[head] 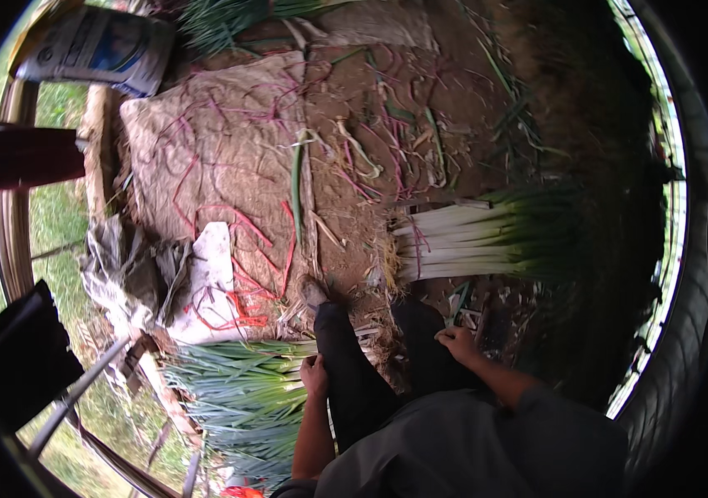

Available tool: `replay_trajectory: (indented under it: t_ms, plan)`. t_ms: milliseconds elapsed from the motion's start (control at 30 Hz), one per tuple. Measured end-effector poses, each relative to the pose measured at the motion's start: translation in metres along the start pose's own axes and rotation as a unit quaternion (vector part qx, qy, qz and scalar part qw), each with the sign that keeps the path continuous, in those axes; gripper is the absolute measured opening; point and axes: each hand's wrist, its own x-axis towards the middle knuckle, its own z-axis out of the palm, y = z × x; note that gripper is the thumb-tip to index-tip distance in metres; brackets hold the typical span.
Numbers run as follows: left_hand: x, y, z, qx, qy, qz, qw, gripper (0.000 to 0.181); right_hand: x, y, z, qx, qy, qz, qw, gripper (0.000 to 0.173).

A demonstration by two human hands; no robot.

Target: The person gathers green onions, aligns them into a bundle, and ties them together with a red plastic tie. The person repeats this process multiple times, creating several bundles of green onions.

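My left hand (314, 375) is at the white stems of a large heap of green onions (235, 398) beside my left leg; whether its fingers grip a stem is hard to tell. My right hand (457, 342) is near my right knee, fingers curled together, and I cannot make out anything in it. Beyond my knees lies a bundle of green onions (459, 243), roots to the left and leaves to the right, with a reddish tie around its white stems. A single green leaf (296, 187) lies on the woven sheet (241, 137).
Red and pink ties (248, 274) are strewn over the sheet and dirt floor. A crumpled grey sack (129, 267) and a white sheet piece (213, 249) lie at the left. A printed sack (104, 50) and more green onions (223, 22) are farther off. A wooden beam (99, 149) edges the floor.
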Motion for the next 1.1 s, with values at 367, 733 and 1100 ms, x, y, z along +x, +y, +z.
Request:
replay_trajectory:
  t_ms: [367,733,1100]
  plan:
    - [-0.012,0.041,-0.011,0.063,-0.092,-0.053,0.992,0.033,-0.029,0.045,0.035,0.088,0.013,0.014,0.996,0.024]
    - [-0.14,-0.109,0.054,-0.035,-0.015,-0.131,0.991,0.048,0.011,0.093,-0.083,0.191,-0.05,-0.032,0.98,0.023]
    - [-0.292,-0.192,0.245,-0.05,-0.036,-0.094,0.994,0.051,0.06,0.17,-0.19,-0.119,-0.181,-0.014,0.976,0.03]
